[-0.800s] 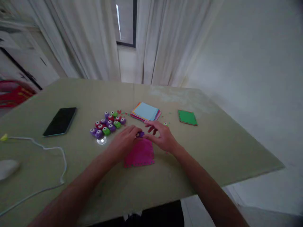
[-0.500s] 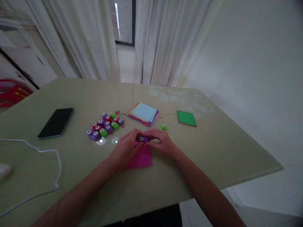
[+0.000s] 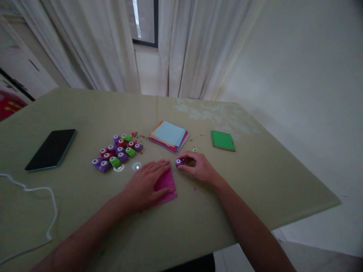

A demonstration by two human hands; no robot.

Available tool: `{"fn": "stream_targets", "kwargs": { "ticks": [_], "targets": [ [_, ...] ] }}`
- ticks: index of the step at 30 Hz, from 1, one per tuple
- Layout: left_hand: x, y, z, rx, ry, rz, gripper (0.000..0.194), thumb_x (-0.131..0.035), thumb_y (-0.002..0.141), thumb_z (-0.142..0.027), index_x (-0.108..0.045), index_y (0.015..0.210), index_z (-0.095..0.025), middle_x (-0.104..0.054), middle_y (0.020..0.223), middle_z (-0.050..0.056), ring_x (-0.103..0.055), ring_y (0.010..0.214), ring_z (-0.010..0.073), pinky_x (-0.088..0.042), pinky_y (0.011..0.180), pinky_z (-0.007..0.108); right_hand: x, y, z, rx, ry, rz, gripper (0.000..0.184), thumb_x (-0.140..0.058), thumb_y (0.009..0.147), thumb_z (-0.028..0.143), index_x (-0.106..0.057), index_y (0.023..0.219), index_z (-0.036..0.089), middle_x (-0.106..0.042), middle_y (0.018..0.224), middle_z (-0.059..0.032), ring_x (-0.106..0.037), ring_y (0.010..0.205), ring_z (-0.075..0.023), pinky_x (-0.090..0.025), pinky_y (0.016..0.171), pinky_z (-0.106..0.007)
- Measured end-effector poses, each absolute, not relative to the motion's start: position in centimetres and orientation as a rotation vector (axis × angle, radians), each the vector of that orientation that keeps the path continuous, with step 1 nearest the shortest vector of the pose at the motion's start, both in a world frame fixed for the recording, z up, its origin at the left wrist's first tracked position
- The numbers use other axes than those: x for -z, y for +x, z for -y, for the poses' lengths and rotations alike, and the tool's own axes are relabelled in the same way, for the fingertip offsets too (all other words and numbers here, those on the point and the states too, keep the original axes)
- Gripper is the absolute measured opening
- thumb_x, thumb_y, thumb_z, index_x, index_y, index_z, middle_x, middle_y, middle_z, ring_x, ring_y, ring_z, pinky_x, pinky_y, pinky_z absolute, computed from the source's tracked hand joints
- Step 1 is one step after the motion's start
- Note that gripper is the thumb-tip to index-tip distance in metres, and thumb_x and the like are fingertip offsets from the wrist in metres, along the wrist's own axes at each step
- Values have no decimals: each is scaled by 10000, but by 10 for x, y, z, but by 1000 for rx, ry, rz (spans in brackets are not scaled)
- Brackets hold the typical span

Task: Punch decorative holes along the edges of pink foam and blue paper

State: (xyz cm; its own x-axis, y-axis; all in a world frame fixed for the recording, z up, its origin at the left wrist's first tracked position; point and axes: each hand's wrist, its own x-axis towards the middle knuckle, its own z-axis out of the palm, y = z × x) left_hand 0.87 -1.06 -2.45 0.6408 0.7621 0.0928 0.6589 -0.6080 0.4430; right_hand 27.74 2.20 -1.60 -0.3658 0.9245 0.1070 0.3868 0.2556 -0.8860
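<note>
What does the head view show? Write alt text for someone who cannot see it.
Left hand on a pink sheet, right hand holding a purple punch beside it. More punches and a tablet lie to the left; a paper stack and green card lie beyond.

No legible text, labels, brands, numbers
</note>
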Motion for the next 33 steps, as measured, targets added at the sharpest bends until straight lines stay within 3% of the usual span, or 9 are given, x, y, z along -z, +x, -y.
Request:
{"fn": "stream_targets", "kwargs": {
  "ticks": [12,24,33],
  "targets": [
    [27,9,6,-443,2425,-1200,720,-687,983,-626,-586,1534,-173,-564,1628,147,-562,1473,341,-425,1250,518,18,270,-16,-1112,-1193,1895,241,-844,893,330,-815,1093,199,-830,977,-55,-747,827,-192,-586,792,-306],
    [27,10,6,-457,2418,-1193,738,-691,985,-620,-555,1558,-176,-559,1630,157,-556,1475,346,-413,1250,537,22,264,-15,-1137,-1209,1822,318,-890,843,421,-802,1041,188,-812,896,-54,-722,760,-189,-580,738,-308],
    [26,10,7,-468,2421,-1187,751,-682,993,-626,-533,1563,-161,-549,1635,166,-543,1479,345,-416,1251,540,20,265,-15,-1124,-1153,1900,280,-879,865,380,-814,1063,192,-816,940,-57,-726,784,-191,-584,760,-308]
  ]
}}
